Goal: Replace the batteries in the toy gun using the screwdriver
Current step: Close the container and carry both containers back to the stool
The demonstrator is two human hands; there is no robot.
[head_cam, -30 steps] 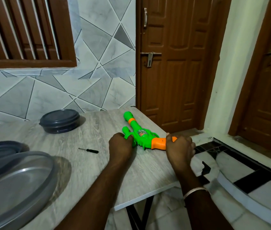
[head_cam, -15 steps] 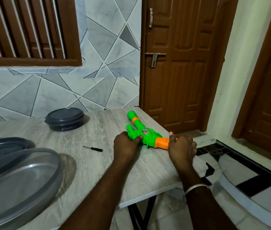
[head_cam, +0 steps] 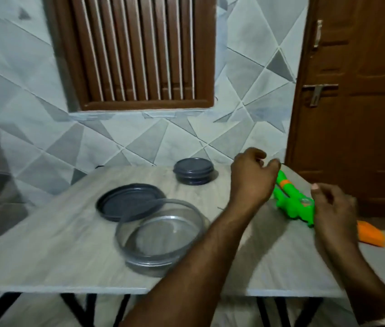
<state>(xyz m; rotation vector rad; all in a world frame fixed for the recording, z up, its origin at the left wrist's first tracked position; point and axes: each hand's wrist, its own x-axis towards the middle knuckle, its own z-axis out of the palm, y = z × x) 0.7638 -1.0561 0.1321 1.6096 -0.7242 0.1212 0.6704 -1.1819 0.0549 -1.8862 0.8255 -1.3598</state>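
Observation:
The green toy gun (head_cam: 290, 204) lies on the grey table (head_cam: 69, 251) near its right edge, barrel pointing to the far wall, orange grip (head_cam: 372, 233) toward me. My left hand (head_cam: 251, 179) hovers over the barrel end with its fingers loosely curled, holding nothing. My right hand (head_cam: 334, 208) hangs over the gun's middle and hides that part. Its thumb is raised off the body and its blurred fingers look loosely curled. A thin dark tip (head_cam: 220, 208) beside my left forearm may be the screwdriver; the rest is hidden.
A clear round container (head_cam: 161, 234) stands mid-table, overlapping a dark lid (head_cam: 127, 201) behind it. A small dark lidded tub (head_cam: 193, 170) sits near the tiled wall. A brown door (head_cam: 356, 102) is at the right, just past the table's edge.
My head has turned left, so the table now fills the view. Both hands have come off the toy gun; the left has lifted up over the barrel.

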